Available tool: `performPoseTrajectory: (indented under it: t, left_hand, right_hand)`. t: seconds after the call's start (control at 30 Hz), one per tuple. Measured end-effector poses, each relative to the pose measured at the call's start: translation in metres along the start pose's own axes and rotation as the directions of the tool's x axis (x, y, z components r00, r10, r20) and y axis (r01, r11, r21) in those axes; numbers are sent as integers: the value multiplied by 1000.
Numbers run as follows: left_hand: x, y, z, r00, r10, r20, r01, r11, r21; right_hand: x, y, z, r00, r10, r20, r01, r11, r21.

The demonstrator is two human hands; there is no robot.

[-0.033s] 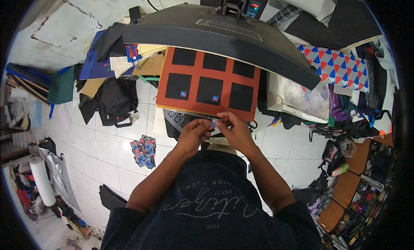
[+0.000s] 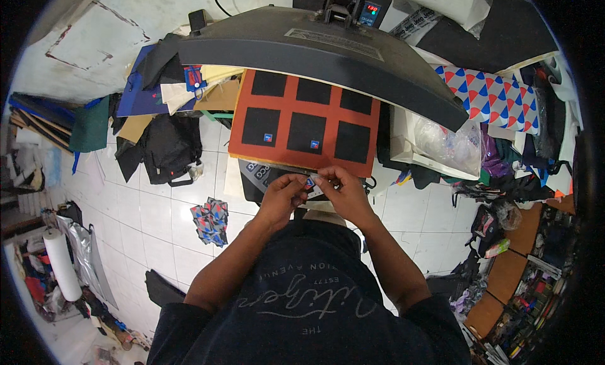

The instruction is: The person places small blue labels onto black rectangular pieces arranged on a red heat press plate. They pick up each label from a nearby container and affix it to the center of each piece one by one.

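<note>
White tiled floor, cluttered on both sides; a dark press head sits raised over an orange-red pad with six black squares on it. Near-row left and middle squares each carry a small blue-red label near the lower right corner; I see none on the near right one. On my feed the loose label is between both hands, just off the pad's near edge. Left hand: thumb and forefinger pinching its left side. Right hand: thumb and forefinger pressed together at its right edge; can't tell if they've got the label itself or some backing. For clean handling I'd keep the left pinch on the rim, face untouched, work the right fingertips from one corner, low and slow so it doesn't curl, and keep knuckles away from the press head, likely hot. Containers: white open box right of the pad, clear plastic bags bunched inside, further contents hidden. Black bag on the left, can't see into it. Brown-fronted shelving lower right is packed with small stuff, too small to sort from here.
</note>
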State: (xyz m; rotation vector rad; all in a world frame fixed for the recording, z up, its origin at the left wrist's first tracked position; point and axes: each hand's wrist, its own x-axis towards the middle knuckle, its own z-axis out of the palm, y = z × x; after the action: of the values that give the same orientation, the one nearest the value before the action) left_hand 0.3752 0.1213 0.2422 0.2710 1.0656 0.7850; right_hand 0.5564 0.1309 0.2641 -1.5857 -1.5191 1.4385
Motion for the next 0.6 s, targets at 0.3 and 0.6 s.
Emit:
performPoseTrajectory:
  t: [0.3, 0.6]
  left_hand:
    - [3, -2, 14, 997, 31, -74, -28, 999, 42]
    - [-1, 3, 7, 994, -91, -62, 98, 989, 115]
  right_hand:
    - [4, 30, 14, 999, 8, -35, -2, 983, 184]
    - [12, 33, -8, 999, -10, -33, 11, 999, 30]
